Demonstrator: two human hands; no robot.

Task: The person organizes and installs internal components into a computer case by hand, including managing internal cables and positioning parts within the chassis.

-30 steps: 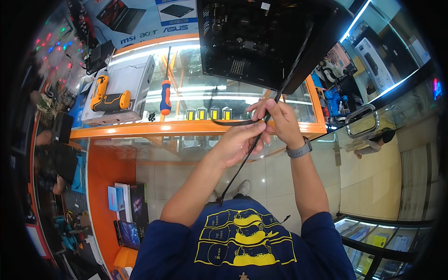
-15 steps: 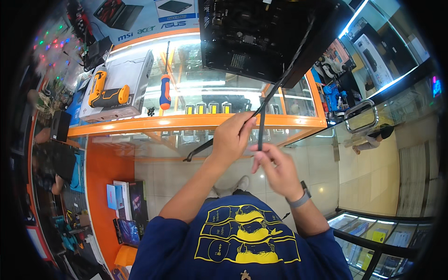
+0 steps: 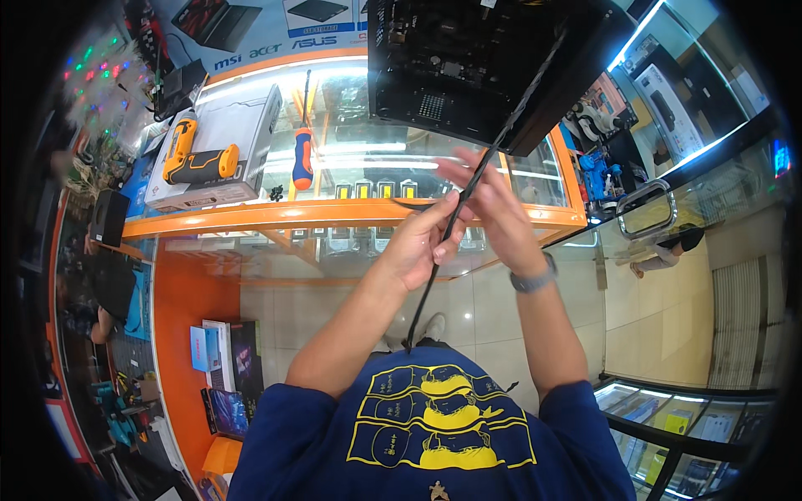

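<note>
A black cable (image 3: 428, 294) runs from the dark computer case (image 3: 468, 125) down past my hands, its end hanging before my shirt. My left hand (image 3: 418, 250) is closed round the cable, thumb up along it. Close above it, my right hand (image 3: 505, 221) is beside the cable, fingers stretched out and blurred by motion. A thin black strip (image 3: 409, 204) curves out to the left from the cable near my left fingers; where it joins is hidden. The open case shows its circuit board and stands on the glass counter (image 3: 351, 215) with the orange edge.
On the counter's left, a yellow-black power screwdriver (image 3: 200, 159) lies on a grey box (image 3: 242, 184). A red-blue screwdriver (image 3: 302, 160) and small dark screws (image 3: 276, 194) lie beside it. Another glass display case (image 3: 685, 417) stands at lower right. Boxes (image 3: 219, 359) stand at lower left.
My right hand has moved up, from below the left hand to beside the cable. The strip hanging between the hands now points left. The cable's lower end has swung downward and right.
</note>
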